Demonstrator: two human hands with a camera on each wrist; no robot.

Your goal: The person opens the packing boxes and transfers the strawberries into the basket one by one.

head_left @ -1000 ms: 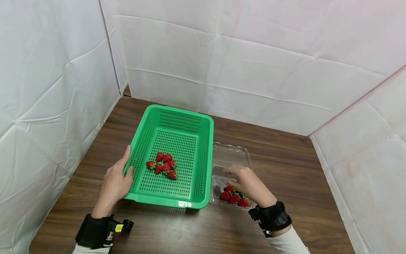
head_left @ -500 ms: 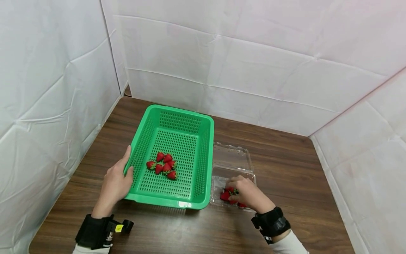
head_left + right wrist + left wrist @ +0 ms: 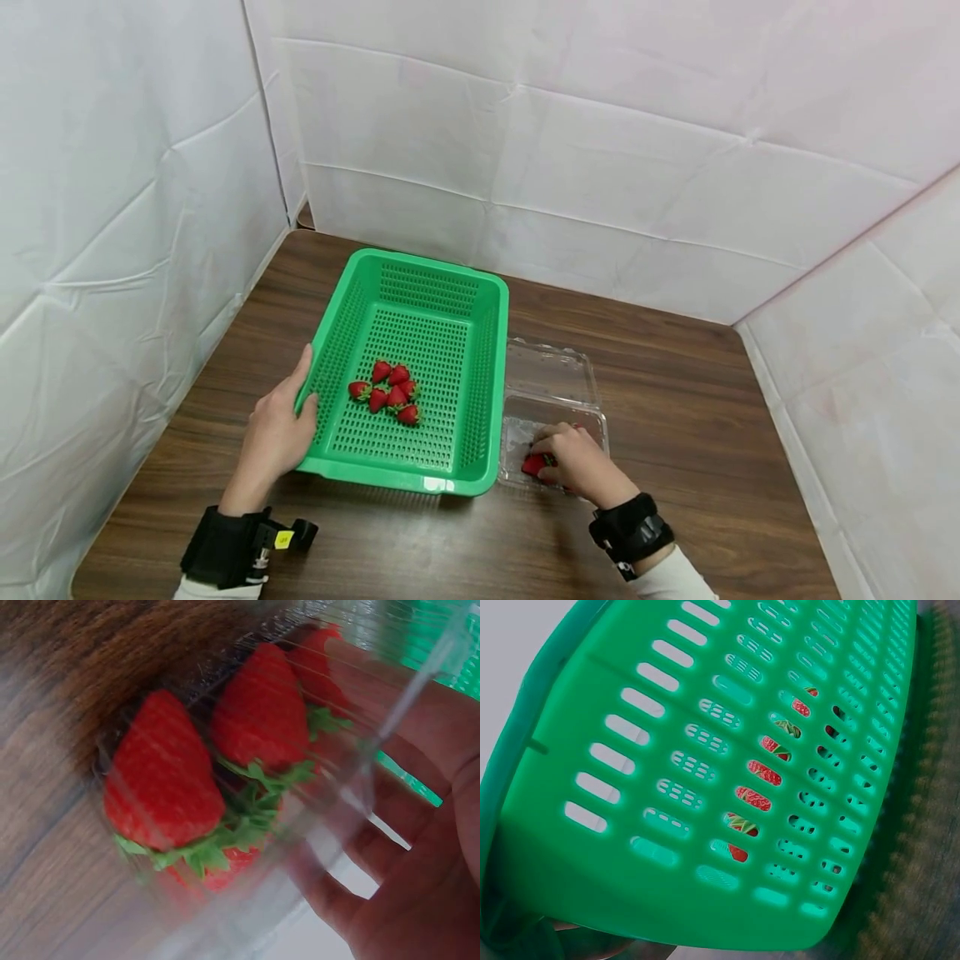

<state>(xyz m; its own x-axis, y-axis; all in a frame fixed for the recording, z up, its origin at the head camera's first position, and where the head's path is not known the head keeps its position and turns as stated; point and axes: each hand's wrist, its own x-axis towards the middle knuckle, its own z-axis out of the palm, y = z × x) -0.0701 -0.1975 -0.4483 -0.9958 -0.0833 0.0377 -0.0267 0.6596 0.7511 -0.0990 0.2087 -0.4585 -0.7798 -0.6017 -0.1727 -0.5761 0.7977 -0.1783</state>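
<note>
A green plastic basket (image 3: 420, 482) holds several strawberries (image 3: 397, 396) on its slotted floor. My left hand (image 3: 276, 429) grips its left rim, the thumb over the inner side; little of that hand shows in the left wrist view. Right of the basket lies a clear plastic clamshell box (image 3: 517, 433), lid folded back. My right hand (image 3: 573, 462) reaches inside, its thumb and fingers about a strawberry (image 3: 534, 464). In the right wrist view the thumb touches that strawberry (image 3: 319, 664), while other strawberries (image 3: 161, 776) lie beside it, behind the clear wall. Some fingertips are hidden.
The clear lid (image 3: 551, 372) lies flat behind the box, close to the basket's right side. Everything stands on a dark wooden table (image 3: 690, 417). White sheeting (image 3: 600, 167) walls the back and both sides.
My right hand has come down from above the clamshell box into it, and its fingers have closed in on a strawberry. The left hand and basket have stayed put.
</note>
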